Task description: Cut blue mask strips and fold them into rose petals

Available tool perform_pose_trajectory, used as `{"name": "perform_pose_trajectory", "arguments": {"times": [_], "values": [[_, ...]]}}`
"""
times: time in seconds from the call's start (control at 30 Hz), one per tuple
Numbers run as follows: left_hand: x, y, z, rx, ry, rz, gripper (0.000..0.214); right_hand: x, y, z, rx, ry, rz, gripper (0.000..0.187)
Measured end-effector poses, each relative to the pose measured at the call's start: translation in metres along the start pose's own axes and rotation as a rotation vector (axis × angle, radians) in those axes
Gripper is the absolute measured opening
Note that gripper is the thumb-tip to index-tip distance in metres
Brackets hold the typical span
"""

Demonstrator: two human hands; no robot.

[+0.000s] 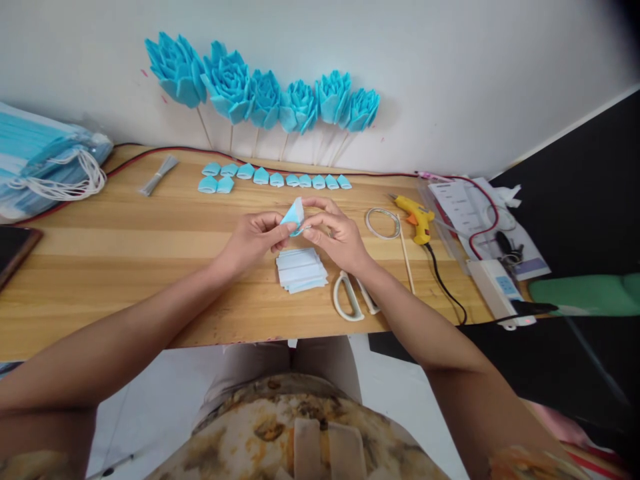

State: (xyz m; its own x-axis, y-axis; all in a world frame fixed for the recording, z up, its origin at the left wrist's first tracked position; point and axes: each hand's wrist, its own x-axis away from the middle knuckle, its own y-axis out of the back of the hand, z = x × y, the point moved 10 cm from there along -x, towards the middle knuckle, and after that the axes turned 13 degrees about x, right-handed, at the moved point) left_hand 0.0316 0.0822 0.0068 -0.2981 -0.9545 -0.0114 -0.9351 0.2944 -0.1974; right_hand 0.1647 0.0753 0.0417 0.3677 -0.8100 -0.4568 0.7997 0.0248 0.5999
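Note:
A small blue and white fabric piece [294, 215], partly folded to a point, is between my hands above the table. My left hand [256, 237] pinches its lower left side between thumb and fingers. With bent fingers, my right hand [336, 233] grips the piece at its right edge. Just below them lies a stack of pale blue-white fabric squares [301, 270]. Beyond my hands, several folded blue petals [261, 176] stand in rows. The handles of a pair of scissors [349, 298] show beside the stack, partly hidden under my right forearm.
Several blue fabric flowers [227, 83] on sticks lean against the wall. To the right are a roll of tape [383, 223], a thin stick [406, 257], a yellow glue gun [419, 219] and a power strip [500, 293]. Packed face masks [47, 160] and a phone [17, 253] lie left.

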Motion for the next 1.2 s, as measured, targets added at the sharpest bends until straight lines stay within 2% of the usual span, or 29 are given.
{"name": "perform_pose_trajectory", "arguments": {"times": [0.33,0.5,0.7,1.0,1.1,1.2], "values": [[0.0,-0.005,-0.002,-0.092,-0.012,0.041,0.037,0.004,-0.014,-0.025,-0.221,-0.217,0.06,0.028],[0.001,-0.006,-0.003,-0.103,-0.009,0.052,0.037,0.004,-0.015,-0.027,-0.249,-0.245,0.079,0.055],[0.001,-0.007,-0.003,-0.113,-0.013,0.067,0.036,0.004,-0.016,-0.033,-0.229,-0.302,0.091,0.045],[0.0,-0.006,-0.001,-0.119,-0.004,0.056,0.036,0.003,-0.019,-0.026,-0.265,-0.287,0.118,0.03],[0.0,-0.006,-0.003,-0.127,-0.008,0.041,0.036,0.004,-0.022,-0.026,-0.303,-0.287,0.141,0.03],[-0.001,-0.004,-0.003,-0.11,-0.003,0.024,0.035,0.005,-0.02,-0.028,-0.289,-0.283,0.117,0.038]]}}
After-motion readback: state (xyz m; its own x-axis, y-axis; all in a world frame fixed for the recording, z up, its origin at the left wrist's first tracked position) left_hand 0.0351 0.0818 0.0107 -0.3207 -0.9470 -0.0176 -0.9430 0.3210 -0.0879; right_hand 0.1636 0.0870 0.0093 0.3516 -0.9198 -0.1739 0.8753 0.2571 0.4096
